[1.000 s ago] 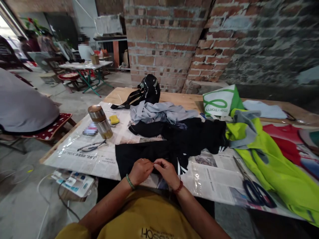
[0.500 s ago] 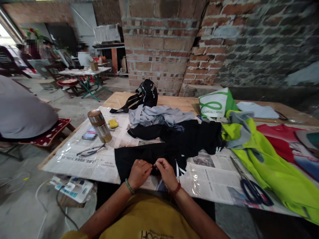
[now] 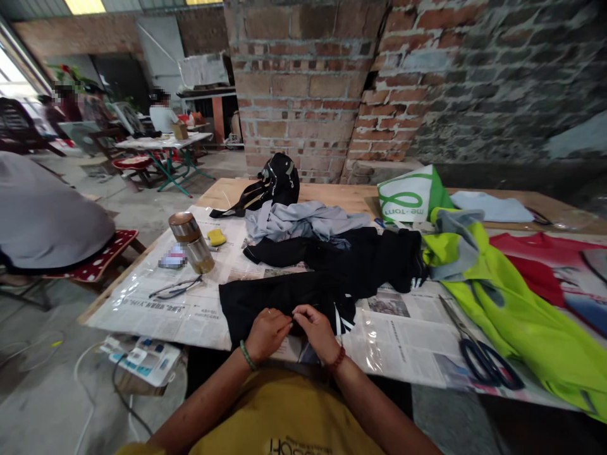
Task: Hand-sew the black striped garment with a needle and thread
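Left hand, beaded bracelet at wrist: fingers curled, tips almost meeting the other's; whether they clamp the cloth cannot be told. Right hand, reddish beads: thumb and forefinger bent inward; anything in the pinch is too small to tell.

Black garment: soft, matt, creased; lies under and beyond the hands, white stripes at three o'clock from them. Clock positions continue from the hands.

Grey cloth, crumpled: twelve. Flask, cylindrical, shiny metal: ten. Sponge, yellow, blocky: between ten and eleven. Scissors, dark looped handles: three. Yellow-green garment, smooth: three, past the scissors. Newspaper, plastic-glossed: beneath all.
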`<state>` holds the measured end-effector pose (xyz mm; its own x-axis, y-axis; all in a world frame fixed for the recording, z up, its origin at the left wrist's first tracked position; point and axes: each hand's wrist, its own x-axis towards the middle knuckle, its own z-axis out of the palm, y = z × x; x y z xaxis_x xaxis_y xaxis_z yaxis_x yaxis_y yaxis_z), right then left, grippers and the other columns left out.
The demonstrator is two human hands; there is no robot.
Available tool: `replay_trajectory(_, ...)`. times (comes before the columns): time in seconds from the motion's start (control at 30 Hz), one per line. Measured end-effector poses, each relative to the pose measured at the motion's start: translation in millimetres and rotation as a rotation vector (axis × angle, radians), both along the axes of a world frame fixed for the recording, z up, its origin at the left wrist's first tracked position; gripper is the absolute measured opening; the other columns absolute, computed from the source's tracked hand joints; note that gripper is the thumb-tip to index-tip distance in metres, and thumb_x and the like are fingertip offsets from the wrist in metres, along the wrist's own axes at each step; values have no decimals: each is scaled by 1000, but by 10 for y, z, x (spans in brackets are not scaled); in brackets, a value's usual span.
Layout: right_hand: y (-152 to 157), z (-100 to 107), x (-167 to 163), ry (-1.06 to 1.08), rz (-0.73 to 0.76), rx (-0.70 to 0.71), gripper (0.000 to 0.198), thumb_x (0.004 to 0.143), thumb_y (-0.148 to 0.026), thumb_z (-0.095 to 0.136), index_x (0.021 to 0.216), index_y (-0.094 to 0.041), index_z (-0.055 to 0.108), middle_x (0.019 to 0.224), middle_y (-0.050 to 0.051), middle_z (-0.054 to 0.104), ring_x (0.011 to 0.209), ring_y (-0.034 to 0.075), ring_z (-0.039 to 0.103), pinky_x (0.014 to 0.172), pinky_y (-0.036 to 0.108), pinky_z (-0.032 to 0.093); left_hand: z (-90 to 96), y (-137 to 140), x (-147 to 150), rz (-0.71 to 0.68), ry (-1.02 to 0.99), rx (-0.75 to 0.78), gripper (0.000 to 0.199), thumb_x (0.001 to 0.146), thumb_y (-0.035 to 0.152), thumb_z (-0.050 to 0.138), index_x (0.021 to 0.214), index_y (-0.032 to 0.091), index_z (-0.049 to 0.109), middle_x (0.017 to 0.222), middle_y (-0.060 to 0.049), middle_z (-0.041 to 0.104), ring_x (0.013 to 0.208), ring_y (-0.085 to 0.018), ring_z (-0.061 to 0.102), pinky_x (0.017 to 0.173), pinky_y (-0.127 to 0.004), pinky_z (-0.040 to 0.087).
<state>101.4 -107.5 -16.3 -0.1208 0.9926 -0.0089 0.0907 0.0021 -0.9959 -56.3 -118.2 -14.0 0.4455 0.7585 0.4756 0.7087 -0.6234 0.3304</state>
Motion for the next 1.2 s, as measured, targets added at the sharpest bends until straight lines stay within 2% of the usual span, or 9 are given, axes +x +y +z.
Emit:
replay_trajectory(0.13,13,-4,-13,97,-120,-46,16,72,-32,56,78,-19,62,73,0,60,71,14,53,69,26,42,4,5,30,-19,-28,-15,20,88,23,46,80,17,63,71,-3,62,70,-14,56,66,-28,43)
replay_trajectory(0.4,-26,74,0,-93,-51,69,14,74,-33,55,73,-21,62,73,1,63,72,16,55,72,29,43,-23,21,47,-36,26,32,25,89,21,43,72,17,60,66,-3,59,67,-14,55,64,-28,43)
replay_trajectory(0.63,153,73,109,215,-190,-74,20,72,-38,57,74,-18,55,63,-1,56,48,8,45,51,23,38,-52,5,26,-78,5,49,21,88,20,46,73,16,61,67,-3,61,67,-14,56,64,-29,44)
replay_trajectory(0.8,119,208,174,69,-115,-14,21,79,-39,52,81,-19,56,59,-1,56,52,10,51,49,21,39,-29,26,41,-57,-35,-22,20,87,20,48,74,17,62,66,-2,61,67,-13,57,65,-27,45)
replay_trajectory(0.9,49,345,112,228,24,-102,24,80,-43,51,87,-20,50,75,1,62,56,12,58,42,20,39,-41,44,46,-44,-27,-34,22,87,20,47,72,17,63,63,-3,59,65,-13,57,64,-26,45)
replay_trajectory(0.97,37,426,73,298,171,-145,23,80,-43,50,87,-20,48,79,2,64,62,14,63,48,23,47,-52,48,41,-31,-29,-22,20,86,20,47,75,16,64,64,-3,60,64,-13,57,63,-25,45)
replay_trajectory(1.03,70,473,80,177,267,-34,20,82,-40,49,85,-21,52,78,2,65,70,15,65,62,30,52,-53,47,32,-23,-26,-29,19,86,19,48,76,17,64,66,-4,61,66,-14,57,64,-25,45)
replay_trajectory(1.1,149,486,149,-76,285,196,18,84,-35,47,85,-22,58,81,3,66,78,16,65,74,34,52,-46,43,25,-21,-14,-57,18,85,19,49,73,17,63,66,-3,61,68,-14,57,64,-25,45)
replay_trajectory(1.2,339,484,348,-411,272,524,21,85,-28,44,93,-24,63,93,6,68,88,19,64,82,36,51,-38,40,21,-26,-10,-83,18,84,19,50,71,17,62,66,-3,61,69,-14,58,65,-25,45)
